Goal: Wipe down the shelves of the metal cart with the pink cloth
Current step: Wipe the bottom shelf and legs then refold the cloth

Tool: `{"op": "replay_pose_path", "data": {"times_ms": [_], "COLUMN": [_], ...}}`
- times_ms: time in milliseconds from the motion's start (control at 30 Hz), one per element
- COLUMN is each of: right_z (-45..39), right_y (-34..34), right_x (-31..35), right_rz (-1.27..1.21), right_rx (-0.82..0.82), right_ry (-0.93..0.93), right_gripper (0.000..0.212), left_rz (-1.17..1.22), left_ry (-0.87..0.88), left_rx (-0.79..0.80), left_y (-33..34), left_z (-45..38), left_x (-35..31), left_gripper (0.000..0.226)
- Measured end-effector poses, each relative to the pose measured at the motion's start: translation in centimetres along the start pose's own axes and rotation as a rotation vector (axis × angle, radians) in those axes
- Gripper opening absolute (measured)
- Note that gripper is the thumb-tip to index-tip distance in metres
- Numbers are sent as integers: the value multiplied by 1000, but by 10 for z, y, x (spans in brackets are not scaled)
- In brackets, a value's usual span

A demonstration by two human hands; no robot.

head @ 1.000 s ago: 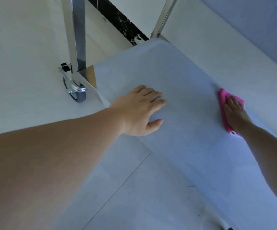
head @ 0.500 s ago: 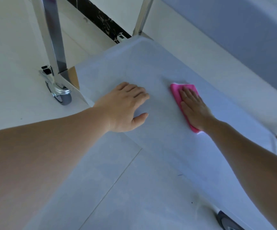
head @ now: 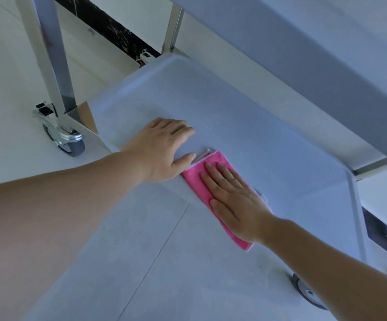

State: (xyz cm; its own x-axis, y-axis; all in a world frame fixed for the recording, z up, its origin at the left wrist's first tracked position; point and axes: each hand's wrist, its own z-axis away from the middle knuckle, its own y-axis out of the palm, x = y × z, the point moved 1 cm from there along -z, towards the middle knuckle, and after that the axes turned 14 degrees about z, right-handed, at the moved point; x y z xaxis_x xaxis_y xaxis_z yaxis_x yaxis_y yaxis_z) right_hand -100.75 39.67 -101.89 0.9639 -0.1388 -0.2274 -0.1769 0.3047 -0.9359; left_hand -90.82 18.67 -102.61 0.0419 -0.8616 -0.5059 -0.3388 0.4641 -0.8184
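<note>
The metal cart's bottom shelf [head: 245,126] is a pale grey tray low over the floor. A folded pink cloth [head: 196,179] lies on the shelf's near edge. My right hand [head: 234,200] presses flat on the cloth with straight fingers. My left hand [head: 162,147] rests on the shelf's near edge just left of the cloth, fingers laid flat on the shelf, thumb touching the cloth's corner. A few small water drops [head: 206,125] sit on the shelf past my left fingers.
A higher shelf [head: 303,54] overhangs the far right. Chrome posts stand at the near left corner [head: 53,66] and far corner [head: 174,28]. Caster wheels sit at left [head: 69,144] and lower right [head: 306,291]. Pale floor tiles [head: 141,262] surround the cart.
My right hand has slid the cloth from the far side of the shelf to the near edge, beside my left hand. The view has shifted, showing more of the upper shelf.
</note>
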Motion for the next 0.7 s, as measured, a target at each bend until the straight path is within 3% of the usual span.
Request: {"op": "replay_pose_path", "data": {"times_ms": [100, 200, 333, 700], "right_z": [0, 0, -1, -68], "right_y": [0, 1, -1, -13], "right_x": [2, 3, 3, -11], "right_rz": [8, 22, -9, -20], "right_rx": [-3, -3, 2, -34], "right_ry": [0, 9, 7, 51], "right_gripper": [58, 57, 57, 52], "left_rz": [95, -9, -145, -122], "left_ry": [0, 37, -63, -98], "left_rx": [-6, -12, -27, -16], "left_y": [-13, -32, -50, -44], "left_z": [6, 19, 35, 37], "left_x": [5, 24, 58, 65], "left_gripper": [62, 56, 59, 64]}}
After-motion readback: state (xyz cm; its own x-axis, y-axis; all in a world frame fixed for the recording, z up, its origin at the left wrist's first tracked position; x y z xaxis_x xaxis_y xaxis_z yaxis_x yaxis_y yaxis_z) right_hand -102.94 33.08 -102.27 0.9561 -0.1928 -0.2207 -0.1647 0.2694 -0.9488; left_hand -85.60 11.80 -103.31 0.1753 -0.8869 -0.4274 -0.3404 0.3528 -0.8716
